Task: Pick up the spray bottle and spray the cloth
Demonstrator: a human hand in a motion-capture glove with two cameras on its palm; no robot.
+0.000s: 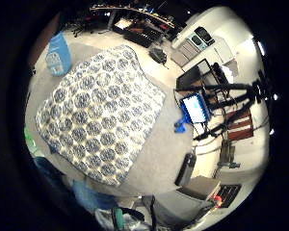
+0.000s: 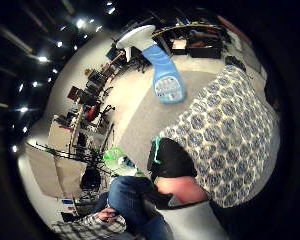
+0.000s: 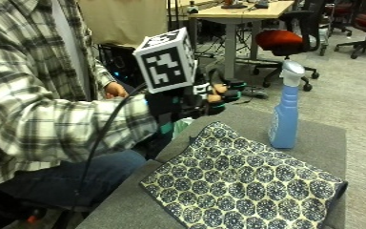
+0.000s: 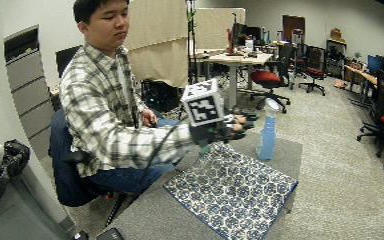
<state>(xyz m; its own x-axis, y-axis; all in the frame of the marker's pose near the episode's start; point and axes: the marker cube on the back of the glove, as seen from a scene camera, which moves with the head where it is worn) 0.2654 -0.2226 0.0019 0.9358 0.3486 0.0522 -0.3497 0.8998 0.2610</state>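
Blue spray bottle (image 3: pixel 285 119) upright on table beside flat patterned cloth (image 3: pixel 246 183).

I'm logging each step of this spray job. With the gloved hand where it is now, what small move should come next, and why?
Probably reach the right hand across toward the spray bottle and close round its neck. The hand hangs in the air above the table's near edge, holding nothing, while the bottle stands upright and untouched beyond the far corner of the cloth, which lies flat on the table.
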